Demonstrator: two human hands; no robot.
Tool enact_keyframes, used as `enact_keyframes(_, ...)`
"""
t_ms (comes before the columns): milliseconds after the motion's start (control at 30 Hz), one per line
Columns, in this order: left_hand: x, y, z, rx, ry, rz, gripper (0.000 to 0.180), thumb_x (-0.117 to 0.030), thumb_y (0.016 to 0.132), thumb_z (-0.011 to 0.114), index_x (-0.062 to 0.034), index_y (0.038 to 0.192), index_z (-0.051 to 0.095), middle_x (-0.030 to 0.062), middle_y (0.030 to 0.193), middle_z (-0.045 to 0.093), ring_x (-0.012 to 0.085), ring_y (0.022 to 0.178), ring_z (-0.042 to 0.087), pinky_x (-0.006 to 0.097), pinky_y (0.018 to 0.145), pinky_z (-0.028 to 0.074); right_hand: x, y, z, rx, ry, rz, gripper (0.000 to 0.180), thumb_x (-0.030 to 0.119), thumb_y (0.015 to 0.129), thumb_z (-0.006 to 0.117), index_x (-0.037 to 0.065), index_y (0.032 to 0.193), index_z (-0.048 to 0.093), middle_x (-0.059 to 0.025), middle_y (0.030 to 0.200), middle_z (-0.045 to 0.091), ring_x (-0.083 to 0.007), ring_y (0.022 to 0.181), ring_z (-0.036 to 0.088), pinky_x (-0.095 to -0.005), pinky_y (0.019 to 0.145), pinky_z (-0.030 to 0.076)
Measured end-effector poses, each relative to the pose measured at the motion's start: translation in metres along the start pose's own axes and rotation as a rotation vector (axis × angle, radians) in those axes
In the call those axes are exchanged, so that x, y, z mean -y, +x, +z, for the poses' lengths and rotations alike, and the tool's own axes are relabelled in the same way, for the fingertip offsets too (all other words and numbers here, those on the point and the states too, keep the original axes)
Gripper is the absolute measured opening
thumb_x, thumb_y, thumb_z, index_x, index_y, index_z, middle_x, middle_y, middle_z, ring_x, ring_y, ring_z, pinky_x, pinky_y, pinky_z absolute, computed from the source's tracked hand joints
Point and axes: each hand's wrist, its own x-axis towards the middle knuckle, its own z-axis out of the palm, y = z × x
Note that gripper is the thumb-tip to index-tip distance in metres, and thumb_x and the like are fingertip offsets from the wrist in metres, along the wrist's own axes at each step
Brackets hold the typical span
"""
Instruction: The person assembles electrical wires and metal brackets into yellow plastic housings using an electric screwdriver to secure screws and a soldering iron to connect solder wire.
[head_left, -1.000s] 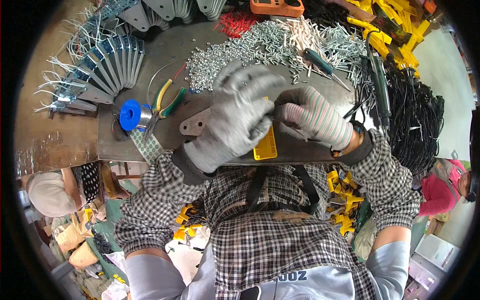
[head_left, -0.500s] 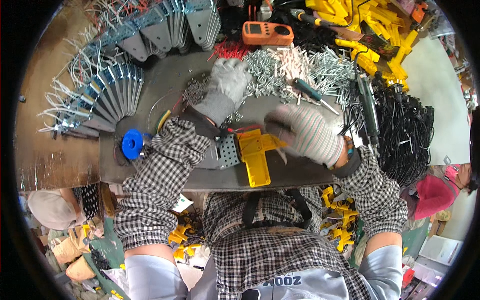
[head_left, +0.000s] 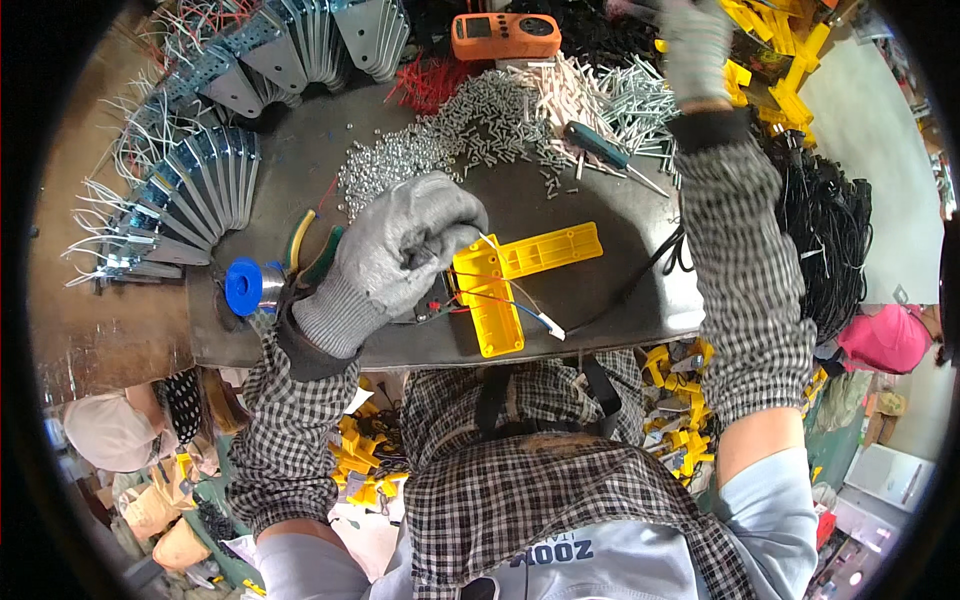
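My left hand (head_left: 405,250), in a grey glove, has its fingers curled together at the upper left of a yellow plastic housing (head_left: 490,335). A thin white wire (head_left: 491,242) shows at its fingertips. The housing lies with its ribbed inside up near the table's front edge, one arm pointing right. Red and blue wires cross it, ending near a small white connector (head_left: 556,331). Part of a dark piece with red spots sits beside it, mostly under my left hand. My gloved right hand (head_left: 697,55) is stretched to the far right by the yellow parts; its fingers are blurred.
Loose nuts (head_left: 385,165), screws (head_left: 490,115) and pale sleeves (head_left: 570,90) lie in piles behind. Nearby are a screwdriver (head_left: 600,146), an orange meter (head_left: 505,37), a solder spool (head_left: 243,286), pliers (head_left: 299,240), metal brackets (head_left: 205,185) and black cables (head_left: 830,225).
My left hand has come back from the nuts to the housing. My right hand has gone from the housing to the far right. The housing's ribbed inside and wires now show.
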Motion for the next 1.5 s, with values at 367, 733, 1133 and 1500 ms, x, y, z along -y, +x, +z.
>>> enact_keyframes(367, 0.001, -0.001, 0.015, 0.060, -0.016, 0.061, 0.014, -0.012, 0.082, 0.063, -0.0020, 0.092, 0.061, 0.0129, 0.088, 0.057, 0.0315, 0.083, 0.058, 0.038, 0.075, 0.045, 0.057, -0.162, -0.021, 0.103, 0.280, 0.598, 0.031, 0.035, 0.095, 0.057, 0.005, 0.089, 0.062, -0.0074, 0.073, 0.066, -0.0101, 0.058, 0.059, -0.0193, 0.053, 0.046)
enact_keyframes(733, 0.001, -0.001, 0.018, 0.045, 0.079, 0.038, 0.019, -0.017, 0.081, 0.061, -0.0013, 0.092, 0.060, 0.0135, 0.084, 0.055, 0.0320, 0.078, 0.054, 0.039, 0.071, 0.043, 0.051, -0.172, -0.007, 0.145, 0.251, 0.615, 0.031, 0.038, 0.093, 0.058, 0.006, 0.093, 0.062, -0.0054, 0.075, 0.066, -0.0087, 0.059, 0.059, -0.0166, 0.048, 0.039)
enact_keyframes(1133, 0.002, -0.001, 0.019, 0.030, 0.142, 0.114, 0.014, -0.007, 0.079, 0.060, -0.0012, 0.091, 0.059, 0.0130, 0.084, 0.056, 0.0306, 0.075, 0.055, 0.039, 0.069, 0.044, 0.050, -0.173, -0.004, 0.118, 0.281, 0.596, 0.031, 0.038, 0.093, 0.060, 0.009, 0.086, 0.066, -0.0025, 0.070, 0.067, -0.0040, 0.048, 0.047, -0.0183, 0.045, 0.033)
enact_keyframes(1500, -0.003, -0.004, 0.018, 0.042, 0.127, 0.081, 0.013, -0.007, 0.079, 0.061, 0.0002, 0.089, 0.060, 0.0143, 0.083, 0.057, 0.0324, 0.077, 0.057, 0.040, 0.069, 0.045, 0.050, -0.173, -0.006, 0.152, 0.274, 0.619, 0.032, 0.037, 0.093, 0.060, 0.006, 0.095, 0.062, -0.0068, 0.078, 0.067, -0.0110, 0.065, 0.064, -0.0183, 0.050, 0.045)
